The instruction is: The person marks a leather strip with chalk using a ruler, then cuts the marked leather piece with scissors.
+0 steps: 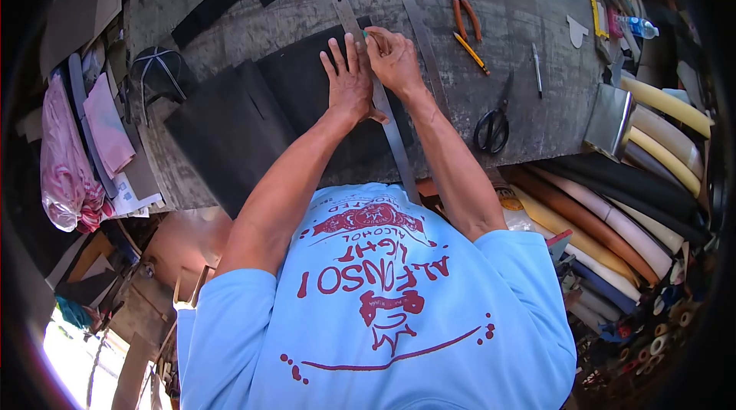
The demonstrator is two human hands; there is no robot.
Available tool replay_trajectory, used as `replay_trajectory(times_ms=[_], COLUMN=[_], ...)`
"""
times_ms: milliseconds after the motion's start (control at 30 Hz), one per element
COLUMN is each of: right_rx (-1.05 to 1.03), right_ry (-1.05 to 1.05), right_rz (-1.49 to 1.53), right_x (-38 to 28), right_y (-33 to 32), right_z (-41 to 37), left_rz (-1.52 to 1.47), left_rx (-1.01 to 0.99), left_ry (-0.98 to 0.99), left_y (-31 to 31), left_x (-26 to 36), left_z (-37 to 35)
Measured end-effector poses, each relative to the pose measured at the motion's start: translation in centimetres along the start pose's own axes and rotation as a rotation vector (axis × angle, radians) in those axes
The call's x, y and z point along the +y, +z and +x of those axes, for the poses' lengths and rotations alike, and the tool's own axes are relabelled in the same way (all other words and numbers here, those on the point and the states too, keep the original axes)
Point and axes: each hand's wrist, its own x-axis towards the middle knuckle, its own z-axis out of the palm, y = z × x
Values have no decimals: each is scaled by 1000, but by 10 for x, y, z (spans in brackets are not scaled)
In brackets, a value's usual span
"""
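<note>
A long metal ruler [396, 142] lies across the black sheet material [287, 96] on the worktable. My left hand [349, 84] presses flat on the sheet and the ruler's edge, fingers spread and thumb out across the ruler. Just right of its fingertips, my right hand [395, 61] is closed in a pinch at the ruler's upper part. A small greenish bit shows at its fingertips, too small to name. A second metal strip [423, 46] lies right of my right hand.
Pliers [463, 11], a yellow pencil [471, 54], black scissors [492, 128] and a pen [537, 71] lie to the right on the table [307, 15]. A metal can [609, 122] stands at the right edge, near rolled material [613, 226]. Black pieces [222, 4] lie at the back left.
</note>
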Motion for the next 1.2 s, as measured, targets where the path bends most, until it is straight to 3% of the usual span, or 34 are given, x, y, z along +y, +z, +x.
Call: replay_trajectory(times_ms=[133, 267, 333, 433, 533, 567, 600, 667, 767, 867, 967, 1067, 1100, 1200], right_rx=[-24, -90, -111, -130, -7, 72, 149, 146, -110, -162, 69, 142, 182, 264], right_ry=[-15, 99, 46, 292, 295, 132, 146, 303, 537, 610, 503, 484, 466, 379], right_rz=[-8, 4, -112, 130, 251, 144, 160, -21, -207, -157, -37, -50, -155, -239], right_x=[0, -5, -1, 4, -15, -16, -30, -20, -11, 0, 5, 34, 59, 117], right_y=[-27, -71, -88, -90, -103, -108, -113, -108, -87, -73, -99, -152, -168, -235], right_z=[-59, -178, -235, -247, -237, -241, -247, -278, -315, -332, -336, -333, -332, -301], left_rz=[-43, -76, -73, -74, -110, -132, -151, -174, -205, -325, -606, -424, -292, -267], left_rx=[-16, 3, -2, -17, 17, 27, 32, 55, 41, 218, 521, 679, 758, 749], left_ry=[-17, -15, -19, -8, 24, 34, 44, 65, 58, 81, 113, -24, -21, 64], left_y=[0, -2, -4, -2, 0, 3, 6, 16, 11, 32, 56, 48, 36, 7], left_x=[0, 0, -2, -1, -5, -6, -9, -15, -15, -23, -36, -24, -19, -10], left_z=[-2, -4, -3, -9, -5, -6, -7, -6, -9, -3, 4, 15, 19, 47])
